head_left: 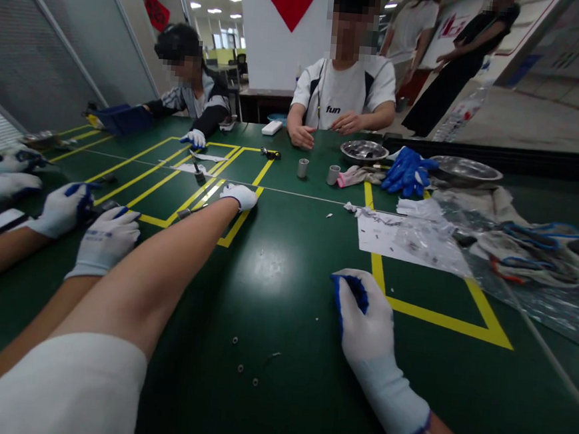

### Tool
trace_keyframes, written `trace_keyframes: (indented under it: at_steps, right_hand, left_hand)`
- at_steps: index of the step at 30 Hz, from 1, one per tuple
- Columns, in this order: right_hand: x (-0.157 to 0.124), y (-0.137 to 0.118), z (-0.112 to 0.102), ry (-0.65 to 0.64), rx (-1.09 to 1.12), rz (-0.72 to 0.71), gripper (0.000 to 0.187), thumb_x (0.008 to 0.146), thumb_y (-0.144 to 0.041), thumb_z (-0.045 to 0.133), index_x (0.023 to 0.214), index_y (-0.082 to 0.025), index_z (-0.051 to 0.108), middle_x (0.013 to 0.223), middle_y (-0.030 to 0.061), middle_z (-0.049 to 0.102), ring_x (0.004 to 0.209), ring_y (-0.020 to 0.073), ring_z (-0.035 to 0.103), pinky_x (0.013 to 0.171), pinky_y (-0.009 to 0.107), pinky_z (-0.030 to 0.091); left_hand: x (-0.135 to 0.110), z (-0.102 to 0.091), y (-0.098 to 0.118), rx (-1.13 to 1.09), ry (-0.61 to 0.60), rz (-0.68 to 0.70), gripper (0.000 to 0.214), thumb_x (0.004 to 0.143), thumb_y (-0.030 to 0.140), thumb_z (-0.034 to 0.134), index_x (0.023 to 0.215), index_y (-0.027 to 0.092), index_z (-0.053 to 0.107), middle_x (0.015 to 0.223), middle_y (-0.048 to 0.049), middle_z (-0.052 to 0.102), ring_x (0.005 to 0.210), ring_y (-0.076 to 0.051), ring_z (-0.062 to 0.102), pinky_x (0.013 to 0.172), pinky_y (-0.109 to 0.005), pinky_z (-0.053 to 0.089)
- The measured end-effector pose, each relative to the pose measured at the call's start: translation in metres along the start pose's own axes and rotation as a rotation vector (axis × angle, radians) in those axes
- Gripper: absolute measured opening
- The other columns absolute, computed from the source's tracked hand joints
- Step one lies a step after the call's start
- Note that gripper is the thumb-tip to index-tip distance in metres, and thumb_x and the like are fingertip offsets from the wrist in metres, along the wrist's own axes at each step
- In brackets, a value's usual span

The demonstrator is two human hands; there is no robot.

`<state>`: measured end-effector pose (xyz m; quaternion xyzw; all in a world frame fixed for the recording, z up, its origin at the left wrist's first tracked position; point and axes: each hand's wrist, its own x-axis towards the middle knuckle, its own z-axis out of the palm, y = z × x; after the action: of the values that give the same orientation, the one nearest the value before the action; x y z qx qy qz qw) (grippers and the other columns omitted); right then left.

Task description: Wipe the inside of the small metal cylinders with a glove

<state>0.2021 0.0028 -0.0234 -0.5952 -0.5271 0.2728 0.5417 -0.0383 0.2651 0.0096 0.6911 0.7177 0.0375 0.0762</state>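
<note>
My left hand [240,196], in a white glove, reaches far out over the green table [284,290] and rests beside a yellow tape line [239,223]. Its fingers curl away from me and are hidden. My right hand [362,316], in a white glove with a blue palm, lies on the table near me. Its fingers are bent under, and I cannot see whether anything is in them. Several tiny metal rings [240,368] lie loose between my arms.
A neighbour's two gloved hands [104,239] work at my left. Across the table a seated person rests bare hands [347,122]. Two small grey cylinders [302,168], two metal bowls [363,150], blue gloves [408,171], a paper sheet [388,238] and plastic bags [539,290] lie to the right.
</note>
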Motion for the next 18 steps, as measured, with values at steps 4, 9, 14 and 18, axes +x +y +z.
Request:
trace_keyframes:
  at_steps: [4,9,14,18]
  right_hand:
    - [0.006,0.006,0.003,0.058,0.035,-0.044,0.027,0.091,-0.047,0.06,0.086,-0.022,0.07,0.086,0.0078,0.072,0.079,0.0254,0.067,0.071,0.039,0.057]
    - [0.007,0.012,0.003,0.096,0.07,-0.045,0.029,0.088,-0.049,0.058,0.082,-0.023,0.069,0.083,0.008,0.073,0.077,0.0261,0.067,0.072,0.04,0.057]
    - [0.005,0.013,0.004,0.095,0.063,-0.07,0.03,0.087,-0.05,0.057,0.082,-0.023,0.069,0.079,0.0072,0.072,0.071,0.025,0.065,0.068,0.038,0.056]
    - [0.004,0.014,0.005,0.08,0.065,-0.103,0.029,0.085,-0.049,0.058,0.08,-0.023,0.068,0.082,0.0079,0.073,0.076,0.0258,0.066,0.075,0.041,0.057]
  left_hand:
    - [-0.057,0.011,0.04,0.049,-0.034,-0.067,0.045,0.102,0.04,0.069,0.141,0.018,0.062,0.146,-0.0141,0.061,0.127,-0.031,0.064,0.106,-0.056,0.056]
    - [-0.159,0.016,0.065,0.054,-0.135,0.072,0.066,0.106,0.051,0.057,0.157,0.011,0.049,0.17,-0.0232,0.039,0.157,-0.039,0.039,0.126,-0.06,0.035]
    - [-0.263,0.008,0.06,0.061,-0.241,0.181,0.076,0.106,0.054,0.041,0.163,0.003,0.042,0.172,-0.0274,0.032,0.161,-0.039,0.033,0.129,-0.05,0.033]
    - [-0.323,0.002,0.055,0.056,-0.295,0.224,0.077,0.105,0.053,0.04,0.163,0.002,0.042,0.172,-0.0268,0.032,0.16,-0.04,0.033,0.127,-0.051,0.035]
